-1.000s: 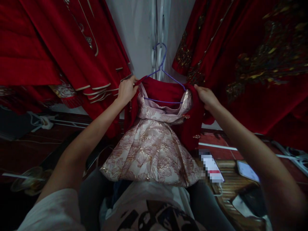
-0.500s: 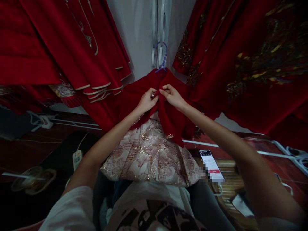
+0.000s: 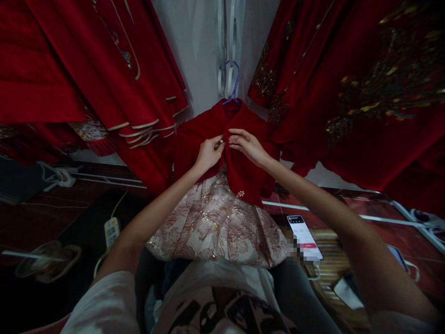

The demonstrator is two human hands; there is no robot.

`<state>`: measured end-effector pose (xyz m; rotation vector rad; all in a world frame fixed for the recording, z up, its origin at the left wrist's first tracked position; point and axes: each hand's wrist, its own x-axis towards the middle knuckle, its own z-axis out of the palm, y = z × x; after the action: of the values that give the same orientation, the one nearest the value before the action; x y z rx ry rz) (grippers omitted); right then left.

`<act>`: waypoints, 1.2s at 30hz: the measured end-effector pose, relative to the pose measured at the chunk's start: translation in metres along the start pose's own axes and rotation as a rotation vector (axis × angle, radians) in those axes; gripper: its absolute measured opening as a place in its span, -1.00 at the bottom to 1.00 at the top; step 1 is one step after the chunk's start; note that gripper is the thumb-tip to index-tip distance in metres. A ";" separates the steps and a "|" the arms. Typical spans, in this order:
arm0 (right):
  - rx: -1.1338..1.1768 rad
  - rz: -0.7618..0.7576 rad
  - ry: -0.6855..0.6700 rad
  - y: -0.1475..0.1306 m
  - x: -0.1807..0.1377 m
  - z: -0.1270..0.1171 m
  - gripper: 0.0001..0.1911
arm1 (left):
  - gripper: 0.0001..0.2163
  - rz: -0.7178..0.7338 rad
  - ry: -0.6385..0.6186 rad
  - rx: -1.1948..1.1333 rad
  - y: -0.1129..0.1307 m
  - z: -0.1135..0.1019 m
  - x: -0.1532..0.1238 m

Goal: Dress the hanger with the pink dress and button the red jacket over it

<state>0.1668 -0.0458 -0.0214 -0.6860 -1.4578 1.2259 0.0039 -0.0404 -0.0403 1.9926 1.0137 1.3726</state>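
A small red velvet jacket (image 3: pixel 243 171) hangs over a pink and gold brocade dress (image 3: pixel 219 227) on a purple wire hanger (image 3: pixel 233 81) by the white wall. My left hand (image 3: pixel 208 152) pinches the jacket's left front edge at a small metallic button. My right hand (image 3: pixel 245 144) pinches the right front edge, and the two hands meet at the chest. A second ornamental button (image 3: pixel 239 194) shows lower on the jacket. The dress skirt spreads out over my lap.
Red embroidered garments hang at the left (image 3: pixel 79 79) and right (image 3: pixel 358 93). A lit phone (image 3: pixel 304 236) lies on a wooden surface at the right. A white power strip (image 3: pixel 110 230) and a clear plastic cup (image 3: pixel 45 262) lie on the dark floor at the left.
A second ago my hands held the open jacket's shoulders apart, showing the dress top. They have drawn both front edges together at the chest and now hold them at the button.
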 end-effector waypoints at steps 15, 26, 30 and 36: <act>-0.261 -0.157 0.014 0.013 0.006 -0.008 -0.65 | -0.88 -0.188 0.099 -0.091 -0.007 -0.007 -0.007; -0.488 -0.309 0.217 0.015 -0.005 0.005 -0.79 | -0.89 -0.084 0.016 0.011 0.013 -0.008 -0.008; -0.509 -0.327 0.229 0.009 -0.012 0.008 -0.77 | -0.90 -0.057 0.009 0.065 0.011 -0.010 -0.004; -0.485 -0.285 0.189 0.011 -0.009 0.003 -0.72 | -0.92 -0.014 -0.034 0.107 0.010 -0.010 -0.005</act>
<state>0.1648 -0.0519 -0.0343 -0.8541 -1.6394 0.5732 -0.0041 -0.0499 -0.0319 2.0750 1.1043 1.2973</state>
